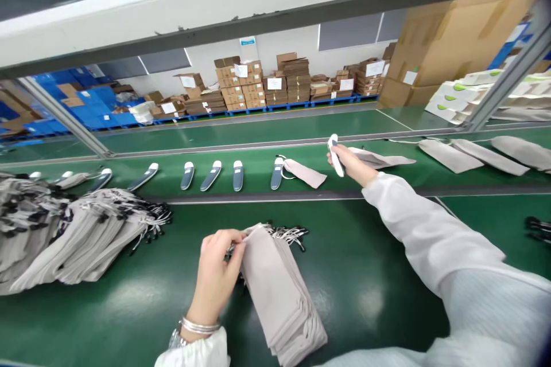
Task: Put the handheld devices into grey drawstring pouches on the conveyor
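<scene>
My left hand (217,275) pinches the top corner of a pale grey drawstring pouch (271,275), the uppermost of a stack lying on the green table. White cords with black toggles (293,235) stick out behind the stack. Over the green belt, my right hand (349,163) grips a slim white and blue-grey device (334,155), tilted upright; its exact kind is unclear. Several similar devices (238,175) lie spaced along the belt to the left. One device (277,173) lies beside a loose pouch (305,173), its cord touching or near it.
A large heap of pouches (90,235) lies at the left of the table (172,315). More pouches (450,155) rest on the belt at right. White boxes (456,94) are stacked beyond the metal frame post (495,74). A beam (267,6) crosses overhead; cartons (241,83) stand behind.
</scene>
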### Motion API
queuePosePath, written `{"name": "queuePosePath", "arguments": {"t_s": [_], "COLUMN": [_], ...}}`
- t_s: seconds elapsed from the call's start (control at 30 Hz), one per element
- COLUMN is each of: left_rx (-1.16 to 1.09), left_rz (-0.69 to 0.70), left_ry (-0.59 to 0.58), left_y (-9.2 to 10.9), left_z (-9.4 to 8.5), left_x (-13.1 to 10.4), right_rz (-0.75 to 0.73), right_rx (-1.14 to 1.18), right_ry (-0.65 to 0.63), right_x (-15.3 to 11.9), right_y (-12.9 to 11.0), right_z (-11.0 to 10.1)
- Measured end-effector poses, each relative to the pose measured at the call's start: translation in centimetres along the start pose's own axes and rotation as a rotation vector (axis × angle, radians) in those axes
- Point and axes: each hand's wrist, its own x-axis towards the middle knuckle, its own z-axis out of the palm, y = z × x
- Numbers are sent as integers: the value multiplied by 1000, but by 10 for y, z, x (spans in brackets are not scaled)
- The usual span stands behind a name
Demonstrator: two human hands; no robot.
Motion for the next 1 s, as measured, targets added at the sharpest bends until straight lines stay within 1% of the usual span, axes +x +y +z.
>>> {"name": "queuePosePath", "arguments": {"t_s": [0.1,0.17,0.2,0.27,0.3,0.37,0.43,0.5,0.53,0.6,0.63,0.67,0.7,0.73,0.77,0.8,0.83,0.9,0.93,0.97,1.0], "left_rx": [-264,-358,-383,-408,-417,-426,-431,-465,-503,-607,-663,-710,-737,-734,-691,-605,-485,-226,-120,-40,13], "left_rz": [-39,-36,-41,-69,-84,-110,-147,-199,-235,-326,-373,-411,-429,-423,-396,-361,-326,-284,-279,-282,-292], "left_ry": [-68,-86,-78,-47,-28,29,143,254,279,315,347,388,423,432,405,346,281,159,108,61,20], "left_y": [24,39,46,54,58,62,65,65,64,60,57,54,51,48,44,40,35,23,16,10,3], "left_z": [-9,-11,-11,-10,-9,-7,-6,-8,-9,-12,-13,-14,-14,-14,-12,-10,-7,0,3,6,9], "left_x": [9,16,19,23,24,24,23,22,21,20,19,18,17,16,15,14,12,6,3,0,-3], "right_rz": [-85,-121,-117,-107,-111,-147,-203,-211,-168,-11,65,119,143,136,104,50,-35,-288,-425,-544,-626], "right_rx": [414,711,791,824,804,690,510,371,348,415,481,549,605,640,652,647,635,572,506,406,274], "right_ry": [-126,-268,-335,-449,-507,-632,-752,-841,-878,-914,-891,-841,-767,-677,-577,-472,-353,-70,70,178,253], "right_x": [-33,-64,-80,-109,-121,-138,-148,-154,-157,-161,-163,-164,-165,-164,-161,-156,-149,-129,-116,-101,-86], "right_y": [-38,-67,-80,-97,-101,-100,-91,-82,-80,-80,-82,-86,-91,-96,-101,-106,-108,-109,-106,-102,-95], "right_z": [34,60,74,98,109,127,135,133,127,108,95,82,68,55,43,32,22,7,1,-3,-4]}}
